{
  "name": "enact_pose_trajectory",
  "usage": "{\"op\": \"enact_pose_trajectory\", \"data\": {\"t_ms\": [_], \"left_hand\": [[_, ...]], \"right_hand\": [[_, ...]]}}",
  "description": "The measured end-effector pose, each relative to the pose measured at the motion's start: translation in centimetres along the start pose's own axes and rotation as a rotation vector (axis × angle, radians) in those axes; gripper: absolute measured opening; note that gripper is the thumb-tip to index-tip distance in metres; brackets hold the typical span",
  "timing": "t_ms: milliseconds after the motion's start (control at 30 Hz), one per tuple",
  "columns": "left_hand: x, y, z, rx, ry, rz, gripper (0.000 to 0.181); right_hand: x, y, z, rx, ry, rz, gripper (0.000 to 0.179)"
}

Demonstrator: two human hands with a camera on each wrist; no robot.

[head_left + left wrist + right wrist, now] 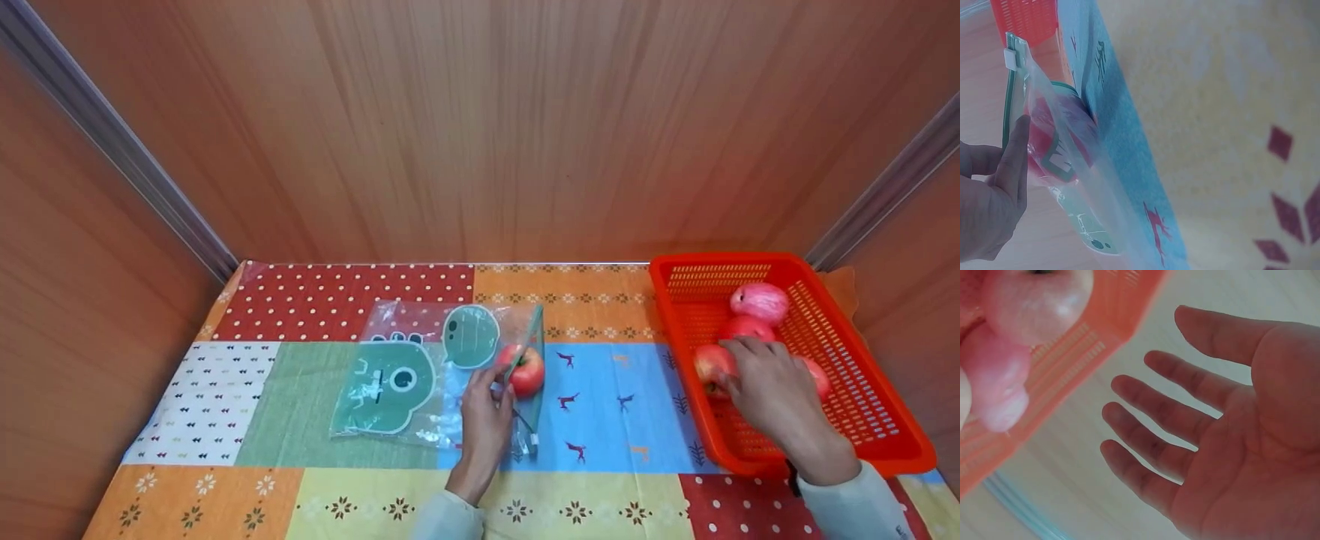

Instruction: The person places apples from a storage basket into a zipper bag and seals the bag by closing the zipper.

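A clear zip bag [409,390] with green cartoon prints lies flat on the cloth, its green-edged mouth facing right. One red apple [531,375] sits inside at the mouth. My left hand [487,412] pinches the upper edge of that mouth and holds it raised; in the left wrist view the white slider [1010,59] shows at the end of the zip. Over the red basket [679,409], my right hand [776,394] reaches down among several apples [759,300]. The right wrist view shows its fingers [1151,410] spread and relaxed, apart from the apples.
A patchwork cloth [360,502] covers the table. Wooden panels [480,135] rise at the back and on both sides, with the basket close to the right one. An orange piece [840,289] shows behind the basket's far right corner.
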State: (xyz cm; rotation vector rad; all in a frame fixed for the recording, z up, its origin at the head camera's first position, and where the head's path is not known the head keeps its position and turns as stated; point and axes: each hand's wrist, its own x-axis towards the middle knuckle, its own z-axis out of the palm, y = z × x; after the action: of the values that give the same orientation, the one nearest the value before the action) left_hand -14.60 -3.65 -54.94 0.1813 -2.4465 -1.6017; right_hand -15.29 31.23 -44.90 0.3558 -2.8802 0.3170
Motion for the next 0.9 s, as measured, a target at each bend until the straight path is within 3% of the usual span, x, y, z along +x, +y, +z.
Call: {"op": "enact_pose_trajectory", "data": {"t_ms": [667,900], "left_hand": [[-0.1,-0.2,-0.1,0.007,0.026,0.038,0.035],[0.0,0.0,-0.1,0.008,0.017,0.016,0.038]], "right_hand": [[1.6,1.5,0.0,-0.051,-0.321,0.051,0.050],[2.0,2.0,0.4,-0.020,-0.429,0.094,0.048]]}}
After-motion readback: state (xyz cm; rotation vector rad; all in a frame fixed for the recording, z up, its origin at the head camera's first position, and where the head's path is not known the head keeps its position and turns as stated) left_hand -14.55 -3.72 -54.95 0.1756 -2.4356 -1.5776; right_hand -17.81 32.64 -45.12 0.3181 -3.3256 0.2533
